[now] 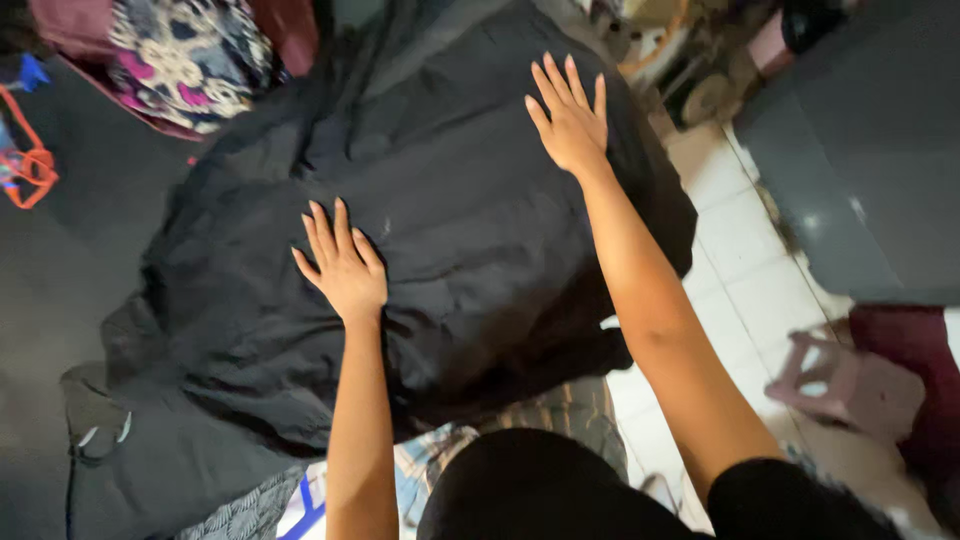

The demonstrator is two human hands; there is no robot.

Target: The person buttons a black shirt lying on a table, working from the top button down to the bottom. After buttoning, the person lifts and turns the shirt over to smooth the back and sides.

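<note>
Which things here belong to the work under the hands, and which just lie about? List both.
In hand:
- black cloth, spread out
- left hand, flat on the cloth
- right hand, flat on the cloth, farther up

Lying about:
- patterned fabric, top left
- orange strap, left edge
- small pink stool on the tiled floor
- grey cabinet, right

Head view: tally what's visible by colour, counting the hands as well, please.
Black: 1, the cloth under both hands
Patterned: 1, fabric at top left
Orange: 1, hanger at left edge
Pink: 1, stool on the tiles
Hands: 2, left hand, right hand, both flat
Total: 6
</note>
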